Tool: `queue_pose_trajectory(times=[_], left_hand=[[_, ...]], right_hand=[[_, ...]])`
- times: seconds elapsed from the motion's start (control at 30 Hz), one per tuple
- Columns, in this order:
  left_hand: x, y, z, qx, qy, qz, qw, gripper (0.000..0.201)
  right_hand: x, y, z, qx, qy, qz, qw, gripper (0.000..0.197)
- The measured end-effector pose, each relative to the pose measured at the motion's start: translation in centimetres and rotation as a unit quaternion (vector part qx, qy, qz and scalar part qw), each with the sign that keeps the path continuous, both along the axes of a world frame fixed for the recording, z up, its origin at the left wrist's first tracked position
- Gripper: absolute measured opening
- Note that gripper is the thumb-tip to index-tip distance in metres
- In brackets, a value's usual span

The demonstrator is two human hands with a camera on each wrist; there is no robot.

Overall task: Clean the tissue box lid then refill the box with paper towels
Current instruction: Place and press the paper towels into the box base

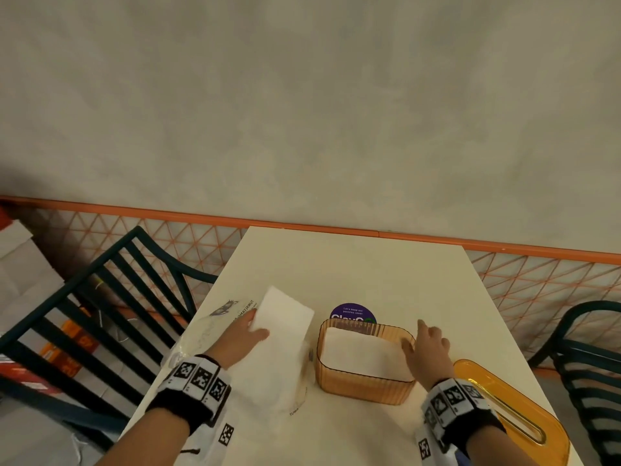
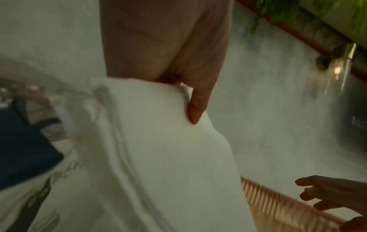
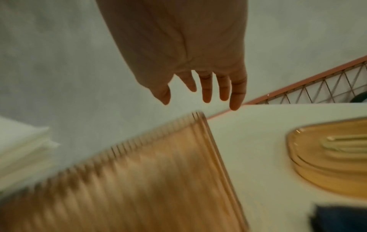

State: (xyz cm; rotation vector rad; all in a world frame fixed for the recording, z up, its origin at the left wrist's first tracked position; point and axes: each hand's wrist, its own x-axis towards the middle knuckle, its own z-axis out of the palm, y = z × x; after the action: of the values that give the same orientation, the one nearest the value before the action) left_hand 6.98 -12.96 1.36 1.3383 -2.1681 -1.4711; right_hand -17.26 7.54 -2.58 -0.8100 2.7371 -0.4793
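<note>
A smooth white bench [image 1: 353, 274] against a grey wall carries a ribbed amber plastic box [image 1: 364, 381], already part-filled with white paper. Left of the box, my left hand [image 1: 243, 338] grips a soft stack of paper towels [image 1: 279, 334], thumb on top. My right hand [image 1: 428, 351] hovers at the box's right rim, fingers [image 3: 206, 89] loosely spread, holding nothing. The glossy oval slotted lid [image 1: 524, 415] lies flat right of the box.

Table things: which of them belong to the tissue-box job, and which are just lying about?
Part of the job:
- box, open, with towels inside
- lid, off, lying right of the box
- towel stack, gripped by the left hand
- wrapper under the stack
- right hand, open, by the box's right rim

Just lying about:
- purple sticker
- chairs
</note>
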Motion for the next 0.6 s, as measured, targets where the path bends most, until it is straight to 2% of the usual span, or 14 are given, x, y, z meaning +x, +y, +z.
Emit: queue_pose_trajectory(times=[0.07, 0.1, 0.17, 0.27, 0.33, 0.4, 0.47, 0.6], left_hand=[[0.4, -0.3, 1.0, 0.056, 0.077, 0.033, 0.995, 0.043], [0.4, -0.4, 1.3, 0.095, 0.119, 0.044, 0.987, 0.041], [0.2, -0.2, 1.9, 0.184, 0.207, 0.051, 0.959, 0.036], [-0.7, 0.9, 2.7, 0.291, 0.303, 0.052, 0.906, 0.033], [-1.5, 1.8, 2.5, 0.329, 0.333, 0.061, 0.882, 0.034], [-2.1, 2.5, 2.3, 0.345, 0.35, 0.064, 0.869, 0.035], [-2.5, 3.1, 2.1, 0.349, 0.358, 0.057, 0.864, 0.037], [-3.2, 3.7, 1.6, 0.336, 0.352, 0.04, 0.873, 0.04]], right_hand=[[-0.4, -0.7, 2.3, -0.099, -0.013, 0.008, 0.995, 0.055], [-0.3, -1.3, 3.5, -0.146, -0.044, 0.024, 0.988, 0.054], [0.9, -2.7, 5.8, -0.202, -0.156, 0.074, 0.964, 0.05], [4.4, -4.5, 7.6, -0.226, -0.305, 0.136, 0.915, 0.045], [6.4, -5.3, 8.1, -0.241, -0.365, 0.133, 0.89, 0.043], [7.6, -5.9, 8.3, -0.256, -0.404, 0.115, 0.871, 0.047], [8.2, -6.3, 8.5, -0.271, -0.428, 0.092, 0.857, 0.052], [8.0, -6.4, 8.4, -0.295, -0.424, 0.078, 0.853, 0.054]])
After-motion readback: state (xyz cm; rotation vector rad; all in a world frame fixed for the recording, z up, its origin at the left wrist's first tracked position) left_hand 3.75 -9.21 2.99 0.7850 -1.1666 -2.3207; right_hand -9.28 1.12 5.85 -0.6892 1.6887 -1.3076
